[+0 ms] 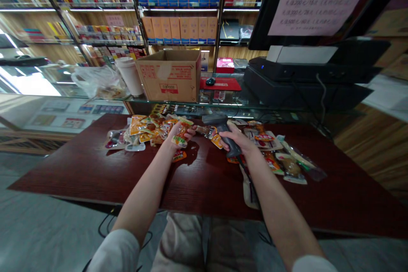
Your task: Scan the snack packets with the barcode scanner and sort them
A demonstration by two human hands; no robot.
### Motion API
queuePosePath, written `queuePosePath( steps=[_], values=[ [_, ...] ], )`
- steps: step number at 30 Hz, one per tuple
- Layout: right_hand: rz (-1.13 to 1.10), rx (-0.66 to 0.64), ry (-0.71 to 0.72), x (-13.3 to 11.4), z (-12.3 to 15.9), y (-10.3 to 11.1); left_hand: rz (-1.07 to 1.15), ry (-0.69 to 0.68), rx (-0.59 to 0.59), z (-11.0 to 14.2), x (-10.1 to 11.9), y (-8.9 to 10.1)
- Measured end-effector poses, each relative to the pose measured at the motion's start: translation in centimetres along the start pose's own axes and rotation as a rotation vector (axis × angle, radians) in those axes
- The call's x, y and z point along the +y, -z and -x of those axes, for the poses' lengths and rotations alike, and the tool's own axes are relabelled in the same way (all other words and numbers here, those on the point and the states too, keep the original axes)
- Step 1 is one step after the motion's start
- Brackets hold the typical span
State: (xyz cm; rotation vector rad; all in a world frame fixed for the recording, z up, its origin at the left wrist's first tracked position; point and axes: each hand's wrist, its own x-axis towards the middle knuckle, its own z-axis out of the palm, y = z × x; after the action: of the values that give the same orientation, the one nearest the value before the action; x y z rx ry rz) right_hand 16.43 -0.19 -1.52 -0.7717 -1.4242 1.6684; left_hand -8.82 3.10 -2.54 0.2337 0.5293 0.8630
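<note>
My left hand (174, 135) is closed round a snack packet (182, 132), a clear and orange-green pouch with something brown inside. A heap of similar packets (149, 127) lies just left of and behind it. In my right hand (236, 137) is a black barcode scanner (230, 146), gripped by its handle, its head pointing left towards the held packet. The scanner's cable runs down beside my right forearm. Beneath and left of the scanner, another orange packet (216, 139) shows in part. More packaged snacks (266, 139) are spread to the right of my right hand.
An open cardboard box (168, 76), a white paper cup (130, 77) and a plastic bag (98, 81) stand on the glass counter beyond the dark red table (127, 178). At the right are a monitor (263, 12) and a black till unit (280, 89). A mouse (210, 81) rests on a red mat.
</note>
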Motion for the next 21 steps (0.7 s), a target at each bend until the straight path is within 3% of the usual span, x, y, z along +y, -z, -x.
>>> queuePosePath(
  steps=[4, 10, 14, 17, 21],
  values=[
    [0.015, -0.036, -0.029, -0.1, 0.0, -0.1, -0.078, -0.084, -0.011, 0.0, -0.4, -0.5],
    [0.03, -0.002, -0.011, -0.5, 0.2, -0.1, -0.314, -0.468, 0.189, -1.7, -1.4, -0.4],
    [0.044, 0.008, -0.001, -0.6, 0.3, -0.3, -0.401, -0.607, 0.192, -2.3, -1.4, 0.7],
    [0.037, 0.021, 0.011, -0.6, 0.2, -0.3, -0.418, -0.673, 0.218, -2.4, -1.3, 1.1],
    [0.039, 0.037, 0.005, -0.4, 0.1, -0.4, -0.434, -0.641, 0.206, -2.3, -1.5, 0.7]
  ],
)
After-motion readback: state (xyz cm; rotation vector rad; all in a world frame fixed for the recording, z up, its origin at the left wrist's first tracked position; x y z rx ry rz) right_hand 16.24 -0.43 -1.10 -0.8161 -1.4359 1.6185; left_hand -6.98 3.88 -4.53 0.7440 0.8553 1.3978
